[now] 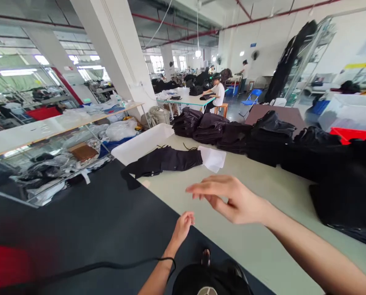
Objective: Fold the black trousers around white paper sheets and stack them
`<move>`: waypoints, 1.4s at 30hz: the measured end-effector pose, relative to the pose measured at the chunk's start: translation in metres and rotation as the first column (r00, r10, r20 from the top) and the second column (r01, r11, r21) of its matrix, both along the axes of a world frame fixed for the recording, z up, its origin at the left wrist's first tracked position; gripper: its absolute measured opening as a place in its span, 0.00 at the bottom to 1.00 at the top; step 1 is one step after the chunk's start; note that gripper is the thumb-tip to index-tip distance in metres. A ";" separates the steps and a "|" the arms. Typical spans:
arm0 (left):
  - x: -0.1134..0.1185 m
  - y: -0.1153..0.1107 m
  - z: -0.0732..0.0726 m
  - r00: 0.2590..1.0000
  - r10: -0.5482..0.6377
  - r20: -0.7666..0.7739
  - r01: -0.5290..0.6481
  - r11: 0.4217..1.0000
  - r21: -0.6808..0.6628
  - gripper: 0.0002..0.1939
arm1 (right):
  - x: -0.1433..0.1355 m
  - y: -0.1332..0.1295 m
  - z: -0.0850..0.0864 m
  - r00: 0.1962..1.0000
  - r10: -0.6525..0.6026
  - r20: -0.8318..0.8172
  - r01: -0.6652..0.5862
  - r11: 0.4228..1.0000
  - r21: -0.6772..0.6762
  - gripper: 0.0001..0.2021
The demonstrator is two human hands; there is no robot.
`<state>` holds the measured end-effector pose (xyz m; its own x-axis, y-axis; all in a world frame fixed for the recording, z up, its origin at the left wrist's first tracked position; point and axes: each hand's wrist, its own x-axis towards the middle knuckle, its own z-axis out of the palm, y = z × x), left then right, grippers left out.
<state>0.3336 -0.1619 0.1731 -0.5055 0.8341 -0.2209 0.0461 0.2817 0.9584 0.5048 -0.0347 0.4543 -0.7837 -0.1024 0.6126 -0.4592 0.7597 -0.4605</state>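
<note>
My right hand (228, 198) hovers over the pale table with its fingers stretched out and the thumb apart, holding nothing. Lower and to the left, my left hand (183, 225) is beside the table's near edge. Its fingers are loosely curled in, and nothing shows in them. Beyond both hands lies a black garment (167, 159), which looks like folded trousers with thin cords. One end of it hangs over the table's left edge. White sheets (213, 158) stick out from its right end. Neither hand touches the garment.
Stacks of dark folded garments (213, 128) line the far side of the pale table (247, 168). A shelf table (62, 129) with plastic bags stands left. Farther back, a person (218, 94) sits at another table. A black cable (109, 265) runs to my left wrist.
</note>
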 end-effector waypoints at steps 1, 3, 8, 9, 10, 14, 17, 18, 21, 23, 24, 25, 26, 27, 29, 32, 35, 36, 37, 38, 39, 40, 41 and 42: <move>-0.001 -0.001 0.009 1.000 0.007 -0.007 -0.007 0.999 0.053 0.23 | -0.003 0.003 -0.008 1.000 0.007 0.010 -0.006 0.998 -0.066 0.23; -0.004 -0.005 0.041 0.998 0.005 -0.060 0.010 0.970 0.242 0.23 | -0.005 0.003 -0.021 0.998 0.052 0.033 -0.045 0.981 -0.189 0.23; 0.003 -0.024 0.156 0.948 0.088 -0.305 0.158 0.704 0.692 0.16 | 0.005 -0.016 -0.031 0.980 0.173 0.097 -0.126 0.921 -0.369 0.21; 0.009 -0.027 0.174 0.927 0.108 -0.358 0.207 0.649 0.732 0.16 | 0.010 -0.021 -0.032 0.975 0.190 0.111 -0.134 0.912 -0.389 0.21; 0.016 -0.030 0.189 0.903 0.125 -0.410 0.258 0.605 0.753 0.16 | 0.014 -0.026 -0.033 0.971 0.205 0.122 -0.139 0.902 -0.409 0.22; 0.048 -0.039 0.212 0.802 0.180 -0.570 0.402 0.543 0.737 0.19 | 0.038 -0.044 -0.036 0.963 0.230 0.139 -0.138 0.868 -0.476 0.22; 0.071 -0.046 0.214 0.746 0.203 -0.634 0.460 0.531 0.712 0.19 | 0.059 -0.057 -0.035 0.963 0.223 0.150 -0.126 0.868 -0.481 0.22; 0.078 -0.049 0.214 0.733 0.212 -0.646 0.472 0.525 0.708 0.18 | 0.066 -0.061 -0.034 0.963 0.218 0.157 -0.120 0.872 -0.475 0.21; 0.094 -0.053 0.219 0.702 0.252 -0.666 0.491 0.507 0.708 0.17 | 0.086 -0.072 -0.029 0.965 0.187 0.185 -0.084 0.886 -0.456 0.20; 0.103 -0.054 0.223 0.680 0.265 -0.684 0.509 0.500 0.700 0.17 | 0.098 -0.078 -0.025 0.968 0.149 0.202 -0.045 0.896 -0.442 0.21; 0.107 -0.053 0.224 0.668 0.264 -0.696 0.522 0.499 0.691 0.17 | 0.104 -0.080 -0.024 0.970 0.126 0.210 -0.024 0.902 -0.431 0.21; 0.111 -0.053 0.226 0.658 0.260 -0.707 0.535 0.498 0.682 0.18 | 0.109 -0.082 -0.023 0.971 0.101 0.217 -0.001 0.909 -0.418 0.21; 0.114 -0.052 0.227 0.651 0.256 -0.715 0.547 0.495 0.675 0.18 | 0.114 -0.084 -0.022 0.972 0.076 0.222 0.020 0.915 -0.403 0.20; 0.118 -0.052 0.227 0.646 0.254 -0.720 0.557 0.487 0.672 0.18 | 0.119 -0.086 -0.021 0.973 0.054 0.225 0.039 0.920 -0.389 0.20; 0.124 -0.050 0.227 0.646 0.251 -0.721 0.577 0.457 0.677 0.18 | 0.127 -0.089 -0.021 0.975 0.017 0.223 0.069 0.925 -0.373 0.19; 0.132 -0.046 0.225 0.656 0.238 -0.717 0.601 0.409 0.686 0.18 | 0.138 -0.091 -0.020 0.976 -0.013 0.215 0.093 0.925 -0.368 0.18; 0.136 -0.041 0.222 0.668 0.221 -0.710 0.614 0.375 0.694 0.18 | 0.147 -0.091 -0.019 0.973 -0.014 0.232 0.103 0.921 -0.376 0.19; 0.137 -0.039 0.221 0.671 0.217 -0.709 0.618 0.366 0.696 0.17 | 0.149 -0.090 -0.019 0.970 -0.009 0.242 0.104 0.918 -0.382 0.20; 0.138 -0.037 0.220 0.672 0.213 -0.709 0.621 0.360 0.696 0.16 | 0.151 -0.090 -0.018 0.968 -0.004 0.251 0.105 0.915 -0.390 0.20; 0.138 -0.035 0.219 0.673 0.209 -0.710 0.623 0.357 0.696 0.15 | 0.152 -0.089 -0.018 0.966 -0.001 0.259 0.108 0.911 -0.398 0.20; 0.139 -0.033 0.218 0.674 0.205 -0.709 0.625 0.354 0.696 0.14 | 0.153 -0.088 -0.018 0.965 0.001 0.263 0.109 0.908 -0.406 0.21; 0.139 -0.030 0.218 0.677 0.201 -0.708 0.625 0.349 0.698 0.14 | 0.153 -0.086 -0.018 0.964 0.003 0.265 0.111 0.904 -0.413 0.21; 0.138 -0.028 0.218 0.683 0.197 -0.704 0.625 0.342 0.702 0.14 | 0.153 -0.085 -0.019 0.964 0.004 0.265 0.112 0.901 -0.420 0.22; 0.138 -0.026 0.217 0.689 0.195 -0.698 0.623 0.332 0.708 0.14 | 0.152 -0.084 -0.019 0.964 0.008 0.264 0.110 0.897 -0.428 0.23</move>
